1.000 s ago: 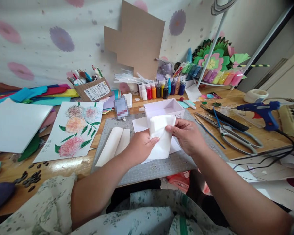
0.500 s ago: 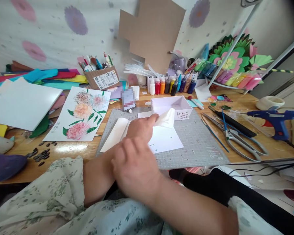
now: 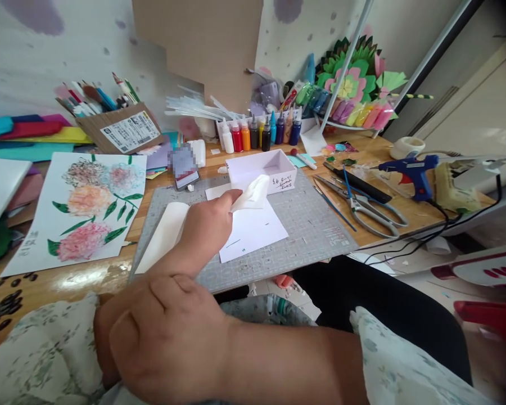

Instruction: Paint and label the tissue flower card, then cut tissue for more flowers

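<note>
My left hand (image 3: pixel 208 228) is closed on a folded white tissue (image 3: pixel 255 194), which sticks out past the thumb towards the right. Below the tissue lies a white sheet of paper (image 3: pixel 257 230) with small green marks. An open white paper box (image 3: pixel 278 180) with handwriting on its side stands just behind. Beside my left wrist, a folded cream paper (image 3: pixel 162 239) rests on the grey cutting mat (image 3: pixel 312 225). My right hand (image 3: pixel 172 337) reaches across my body, its fingers curled over my left forearm; the fingertips are hidden.
A flower painting (image 3: pixel 88 208) and dark pebble-like pieces (image 3: pixel 4 306) lie left. Paint bottles (image 3: pixel 257 132), a phone (image 3: pixel 185 169) and a cardboard pen box (image 3: pixel 122 129) stand behind. Scissors (image 3: pixel 366 208), brushes and a blue glue gun (image 3: pixel 417 171) lie right.
My right hand has let go of the tissue and come over onto my left forearm, sliding lower along it. My left hand keeps the tissue. The head view has shifted.
</note>
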The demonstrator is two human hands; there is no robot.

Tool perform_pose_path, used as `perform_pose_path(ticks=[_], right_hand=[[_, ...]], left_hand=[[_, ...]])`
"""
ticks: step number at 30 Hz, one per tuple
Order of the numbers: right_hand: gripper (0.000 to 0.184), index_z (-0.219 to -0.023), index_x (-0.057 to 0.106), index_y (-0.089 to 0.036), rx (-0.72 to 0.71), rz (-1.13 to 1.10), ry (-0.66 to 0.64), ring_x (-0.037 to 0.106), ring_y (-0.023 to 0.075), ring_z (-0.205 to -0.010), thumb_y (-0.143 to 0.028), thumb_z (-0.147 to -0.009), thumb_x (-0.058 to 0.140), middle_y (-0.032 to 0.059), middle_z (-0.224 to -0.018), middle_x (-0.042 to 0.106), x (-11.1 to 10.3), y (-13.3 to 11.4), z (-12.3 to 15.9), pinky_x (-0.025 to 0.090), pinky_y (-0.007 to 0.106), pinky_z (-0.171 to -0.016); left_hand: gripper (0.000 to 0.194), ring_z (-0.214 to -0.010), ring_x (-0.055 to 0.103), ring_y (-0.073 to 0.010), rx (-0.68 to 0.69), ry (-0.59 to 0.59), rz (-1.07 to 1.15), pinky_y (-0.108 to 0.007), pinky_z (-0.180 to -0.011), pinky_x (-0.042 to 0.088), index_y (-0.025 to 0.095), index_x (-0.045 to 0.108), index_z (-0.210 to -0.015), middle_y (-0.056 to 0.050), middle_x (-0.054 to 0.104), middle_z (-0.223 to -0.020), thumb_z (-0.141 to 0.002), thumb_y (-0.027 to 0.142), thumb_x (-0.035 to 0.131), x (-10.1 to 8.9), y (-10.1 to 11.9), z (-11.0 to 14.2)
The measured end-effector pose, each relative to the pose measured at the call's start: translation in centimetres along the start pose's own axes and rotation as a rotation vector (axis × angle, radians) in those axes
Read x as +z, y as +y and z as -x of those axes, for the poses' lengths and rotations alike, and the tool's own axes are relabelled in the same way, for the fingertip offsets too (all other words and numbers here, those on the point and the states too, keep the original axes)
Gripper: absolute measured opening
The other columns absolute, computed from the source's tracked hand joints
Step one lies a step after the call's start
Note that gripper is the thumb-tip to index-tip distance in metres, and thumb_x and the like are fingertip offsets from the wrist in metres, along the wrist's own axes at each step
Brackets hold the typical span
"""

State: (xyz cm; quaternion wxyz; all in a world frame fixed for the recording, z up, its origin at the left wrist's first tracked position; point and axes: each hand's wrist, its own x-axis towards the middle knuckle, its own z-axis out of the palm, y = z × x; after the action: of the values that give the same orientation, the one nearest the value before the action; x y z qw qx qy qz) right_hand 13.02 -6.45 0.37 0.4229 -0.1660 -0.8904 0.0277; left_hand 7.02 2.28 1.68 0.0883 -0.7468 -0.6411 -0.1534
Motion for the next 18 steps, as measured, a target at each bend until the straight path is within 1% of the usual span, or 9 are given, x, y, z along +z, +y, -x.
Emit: perform_pose_path(ticks=[3, 5, 7, 9, 11, 13, 15, 17, 18], right_hand=[[0.014, -0.077, 0.054, -0.014, 0.143, 0.067, -0.029, 0.048, 0.0203, -0.074, -0.014, -0.084, 0.042, 0.0076, -0.079, 0.055, -0.4, 0.6, -0.3, 0.037, 0.034, -0.061], [0.012, -0.076, 0.055, -0.015, 0.174, 0.089, -0.047, 0.048, 0.0207, -0.073, -0.016, -0.083, 0.046, 0.0076, -0.078, 0.055, -0.2, 0.8, -0.7, 0.037, 0.034, -0.06], [0.012, -0.072, 0.055, -0.015, 0.108, 0.055, -0.06, 0.048, 0.0204, -0.07, -0.019, -0.081, 0.048, 0.0067, -0.073, 0.055, 0.1, 0.5, -1.0, 0.036, 0.033, -0.058], [0.014, -0.07, 0.056, -0.016, -0.006, -0.013, -0.072, 0.048, 0.0185, -0.068, -0.018, -0.081, 0.048, 0.0054, -0.071, 0.056, 0.1, 0.3, -0.8, 0.037, 0.032, -0.056], [0.017, -0.07, 0.058, -0.017, -0.141, -0.106, -0.062, 0.048, 0.0158, -0.067, -0.017, -0.083, 0.046, 0.0031, -0.071, 0.058, -0.9, 1.1, -0.1, 0.039, 0.03, -0.057], [0.02, -0.07, 0.059, -0.017, -0.217, -0.205, -0.021, 0.049, 0.0142, -0.066, -0.021, -0.085, 0.047, 0.0013, -0.071, 0.06, -3.3, 2.9, 1.1, 0.043, 0.028, -0.061], [0.015, -0.074, 0.06, -0.016, 0.002, -0.266, 0.067, 0.054, 0.0144, -0.072, -0.015, -0.083, 0.047, 0.0033, -0.075, 0.063, -6.2, 5.6, 2.6, 0.046, 0.028, -0.067], [0.012, -0.077, 0.059, -0.017, 0.418, -0.318, 0.267, 0.056, 0.0124, -0.071, -0.016, -0.085, 0.051, 0.0019, -0.075, 0.063, -8.7, 8.2, 3.9, 0.046, 0.025, -0.066], [0.009, -0.08, 0.06, -0.017, 0.601, -0.297, 0.311, 0.055, 0.0117, -0.069, -0.02, -0.085, 0.054, 0.0014, -0.075, 0.062, -9.4, 9.4, 4.4, 0.045, 0.025, -0.063]], left_hand=[[0.044, -0.065, 0.064, -0.0235, -0.005, -0.014, 0.001, -0.03, -0.056, 0.039, 0.025, 0.061, -0.118, -0.003, 0.07, -0.07, -0.079, 0.011, 0.046, 0.0, 0.1, -0.1], [0.047, -0.07, 0.065, -0.0236, 0.03, -0.013, -0.002, -0.031, -0.058, 0.04, 0.025, 0.059, -0.121, -0.004, 0.072, -0.077, -0.08, 0.01, 0.044, 0.1, 0.2, -0.1], [0.049, -0.075, 0.066, -0.0234, 0.06, 0.013, 0.012, -0.031, -0.062, 0.043, 0.025, 0.058, -0.123, -0.005, 0.072, -0.082, -0.079, 0.008, 0.042, 0.1, 0.1, 0.0], [0.044, -0.076, 0.066, -0.0238, 0.02, 0.045, 0.079, -0.031, -0.066, 0.044, 0.022, 0.062, -0.116, -0.005, 0.072, -0.079, -0.078, 0.009, 0.043, 0.0, -0.2, -0.1], [0.031, -0.075, 0.066, -0.0245, -0.107, 0.041, 0.298, -0.032, -0.066, 0.047, 0.019, 0.068, -0.103, -0.005, 0.072, -0.076, -0.08, 0.017, 0.048, -0.1, -0.7, -0.1], [0.026, -0.076, 0.067, -0.0251, -0.236, -0.041, 0.721, -0.032, -0.065, 0.05, 0.016, 0.069, -0.097, -0.007, 0.073, -0.082, -0.081, 0.03, 0.054, -0.2, -1.0, -0.2], [0.033, -0.08, 0.068, -0.0254, -0.307, -0.158, 1.202, -0.034, -0.069, 0.053, 0.015, 0.067, -0.102, -0.007, 0.073, -0.091, -0.077, 0.036, 0.062, -0.3, -1.1, -0.1], [0.04, -0.082, 0.068, -0.0254, -0.339, -0.242, 1.529, -0.038, -0.075, 0.055, 0.015, 0.066, -0.107, -0.008, 0.073, -0.095, -0.072, 0.033, 0.07, -0.2, -0.8, 0.1], [0.04, -0.082, 0.068, -0.0254, -0.355, -0.257, 1.618, -0.039, -0.077, 0.055, 0.014, 0.066, -0.106, -0.008, 0.073, -0.095, -0.07, 0.03, 0.072, -0.2, -0.6, 0.2]])
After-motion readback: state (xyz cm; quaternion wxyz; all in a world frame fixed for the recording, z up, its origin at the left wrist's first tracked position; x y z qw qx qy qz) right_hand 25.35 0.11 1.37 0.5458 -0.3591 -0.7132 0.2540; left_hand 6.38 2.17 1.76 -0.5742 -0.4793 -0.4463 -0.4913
